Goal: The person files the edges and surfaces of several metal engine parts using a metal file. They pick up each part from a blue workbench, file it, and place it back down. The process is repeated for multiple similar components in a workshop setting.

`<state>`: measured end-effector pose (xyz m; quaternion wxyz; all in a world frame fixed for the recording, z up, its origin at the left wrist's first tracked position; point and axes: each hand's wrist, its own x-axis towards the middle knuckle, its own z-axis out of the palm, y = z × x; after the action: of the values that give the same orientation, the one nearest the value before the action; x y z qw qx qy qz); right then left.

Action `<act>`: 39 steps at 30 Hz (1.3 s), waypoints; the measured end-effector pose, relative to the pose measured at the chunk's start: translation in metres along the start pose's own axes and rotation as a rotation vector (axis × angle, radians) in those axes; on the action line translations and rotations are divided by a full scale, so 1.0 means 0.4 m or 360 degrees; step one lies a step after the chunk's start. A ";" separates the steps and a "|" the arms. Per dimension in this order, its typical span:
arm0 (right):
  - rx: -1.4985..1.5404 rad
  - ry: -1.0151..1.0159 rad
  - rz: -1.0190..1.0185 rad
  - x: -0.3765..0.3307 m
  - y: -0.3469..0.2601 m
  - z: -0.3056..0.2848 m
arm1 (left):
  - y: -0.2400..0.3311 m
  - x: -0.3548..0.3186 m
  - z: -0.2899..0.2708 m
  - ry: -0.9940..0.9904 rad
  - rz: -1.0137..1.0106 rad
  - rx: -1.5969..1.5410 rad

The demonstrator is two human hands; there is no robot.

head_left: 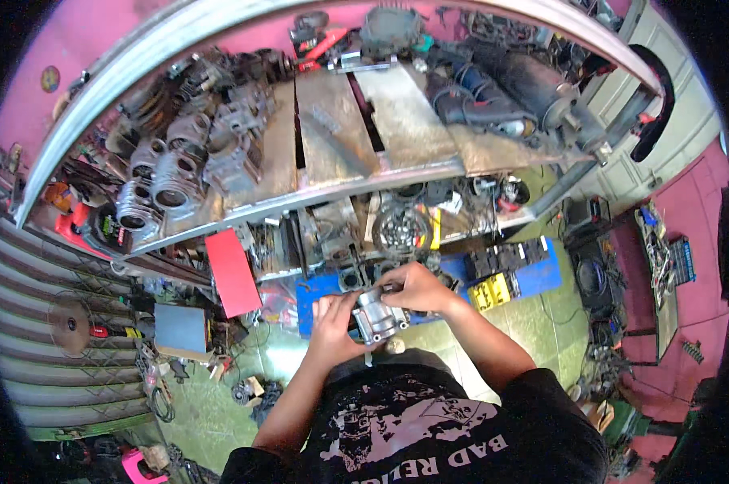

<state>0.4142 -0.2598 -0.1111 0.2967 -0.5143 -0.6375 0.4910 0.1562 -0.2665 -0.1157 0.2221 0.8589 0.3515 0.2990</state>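
A silvery metal engine casting (375,317) with bolt lugs is held up in front of my body, above the near edge of a blue board (537,279). My left hand (332,325) grips its left side, with the fingers over the far edge and the thumb low at the near side. On the far right of the casting, my right hand (417,290) is closed with bent fingers against its upper edge. Whether those fingertips also pinch some small part is hidden. A pale round piece (395,346) shows just below the casting.
Beyond my hands stands a shelf (413,173) loaded with engine cylinders (176,185) and mufflers (534,81). A red panel (233,274) leans at its left front. On the blue board lie a yellow piece (493,292) and dark blocks (507,258). Black equipment (594,274) stands at the right.
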 end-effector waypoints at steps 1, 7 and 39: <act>-0.0077 0.0002 -0.0088 0.020 -0.037 -0.026 | 0.015 0.035 -0.025 0.0028 -0.0009 0.0015; -0.0220 -0.0015 -0.0069 0.227 -0.222 -0.167 | 0.013 0.230 -0.186 0.0291 -0.0202 -0.0066; -0.0882 0.1210 0.0170 0.154 -0.228 -0.218 | -0.376 0.762 -0.184 0.0588 -0.1274 -0.0591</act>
<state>0.4398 -0.1724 -0.0040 0.3350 -0.7495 -0.5632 0.0938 0.2110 0.0689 -0.0427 0.4033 0.5343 0.6290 0.3952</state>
